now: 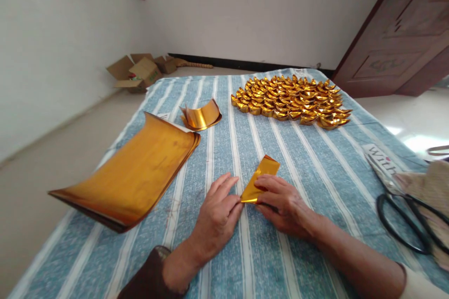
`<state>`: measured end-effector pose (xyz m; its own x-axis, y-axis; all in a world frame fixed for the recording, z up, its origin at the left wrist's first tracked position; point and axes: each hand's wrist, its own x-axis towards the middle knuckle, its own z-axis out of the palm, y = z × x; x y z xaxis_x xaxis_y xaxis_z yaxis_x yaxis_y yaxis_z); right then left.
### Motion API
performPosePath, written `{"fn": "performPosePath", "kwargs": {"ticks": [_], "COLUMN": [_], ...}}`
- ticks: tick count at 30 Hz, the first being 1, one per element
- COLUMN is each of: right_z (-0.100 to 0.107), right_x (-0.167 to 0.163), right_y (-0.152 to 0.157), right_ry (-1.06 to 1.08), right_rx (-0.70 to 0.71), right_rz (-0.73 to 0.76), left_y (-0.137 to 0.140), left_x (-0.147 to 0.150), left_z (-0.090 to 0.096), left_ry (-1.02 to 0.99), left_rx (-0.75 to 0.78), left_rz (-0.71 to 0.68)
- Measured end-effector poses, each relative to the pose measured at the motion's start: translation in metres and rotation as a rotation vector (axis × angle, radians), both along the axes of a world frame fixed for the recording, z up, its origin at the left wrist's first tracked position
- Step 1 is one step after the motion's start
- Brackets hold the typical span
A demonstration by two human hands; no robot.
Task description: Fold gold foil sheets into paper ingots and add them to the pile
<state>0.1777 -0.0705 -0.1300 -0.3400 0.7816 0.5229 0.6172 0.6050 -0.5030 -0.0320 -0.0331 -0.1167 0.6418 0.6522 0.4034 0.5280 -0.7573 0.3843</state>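
Observation:
A small folded piece of gold foil paper (pixel 264 171) lies on the striped cloth in front of me, its lower edge turned up in a bright narrow fold. My right hand (pixel 280 198) grips it from the right, fingers over its face and thumb low at the fold. At the paper's pointed left corner, my left hand (pixel 220 210) pinches with thumb and forefinger, while its other fingers stretch forward over the cloth. The fingertips partly hide the corner and lower edge.
Large gold sheets (pixel 140 173) lie stacked at left, with a smaller curled stack (pixel 201 116) behind. Many folded gold ingot shapes (pixel 291 100) cover the back right. Black-handled scissors (pixel 400 196) rest at right by a beige cloth (pixel 430 187). Cardboard boxes (pixel 136 72) stand beyond the table.

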Motion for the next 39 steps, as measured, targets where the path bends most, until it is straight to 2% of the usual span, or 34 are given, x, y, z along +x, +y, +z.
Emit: {"fn": "performPosePath", "kwargs": {"ticks": [9,21,39], "right_z": [-0.001,-0.010,-0.013], "right_x": [-0.001,-0.005,-0.008], "right_y": [0.002,0.004,0.005], "right_ry": [0.054,0.039,0.004], "right_rx": [-0.048,-0.049,-0.069], "right_rz": [-0.043,-0.234,-0.298], "left_y": [0.001,0.000,-0.001], "left_x": [0.002,0.005,0.006], "left_z": [-0.002,-0.001,-0.001], "left_ry": [-0.003,-0.039,0.003], "left_rx": [-0.025,-0.050,-0.103], "left_rz": [0.022,0.104,0.152]}}
